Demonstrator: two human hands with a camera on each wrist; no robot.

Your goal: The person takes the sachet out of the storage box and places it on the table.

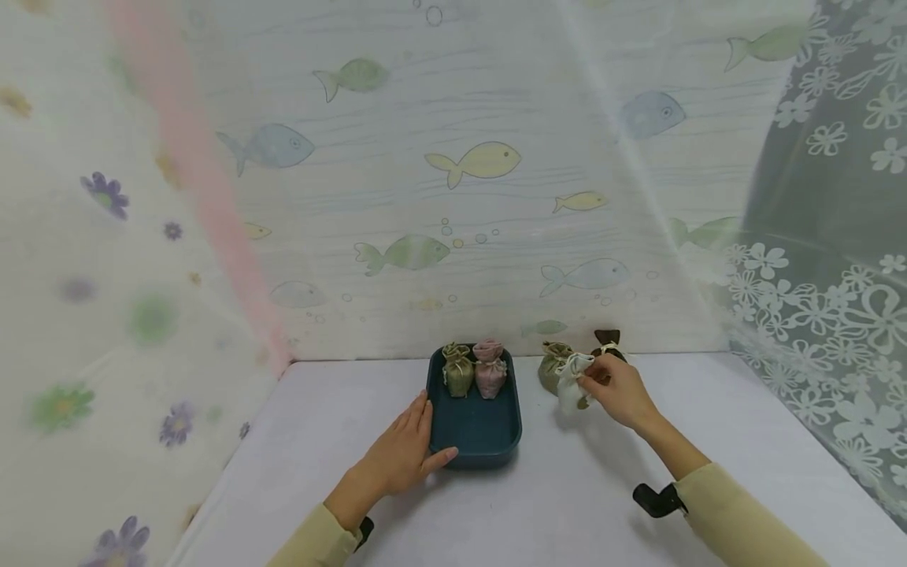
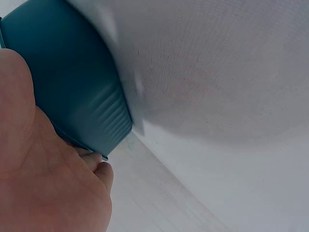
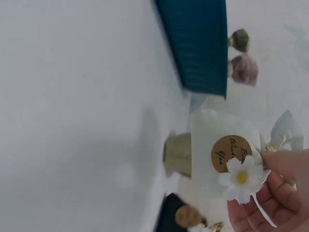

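Note:
My left hand (image 1: 400, 449) rests along the left side of a dark teal tray (image 1: 475, 441), fingers straight against its wall and thumb at the near rim. Inside the tray's far end stand an olive drawstring pouch (image 1: 458, 376) and a pink drawstring pouch (image 1: 490, 374). With its thumb and fingers my right hand (image 1: 623, 394) pinches a white drawstring pouch (image 3: 207, 145) by the neck, above the table. A white flower (image 3: 240, 179) and a round brown label (image 3: 224, 150) decorate that pouch. Behind it stands another olive pouch (image 1: 551, 368), partly covered in the head view.
A dark brown pouch (image 1: 608, 339) stands behind my right hand, mostly hidden by it in the head view. The table (image 1: 567, 512) has a white cloth. A fish-patterned curtain (image 1: 496, 220) hangs at its back edge, with flowered curtains at both sides.

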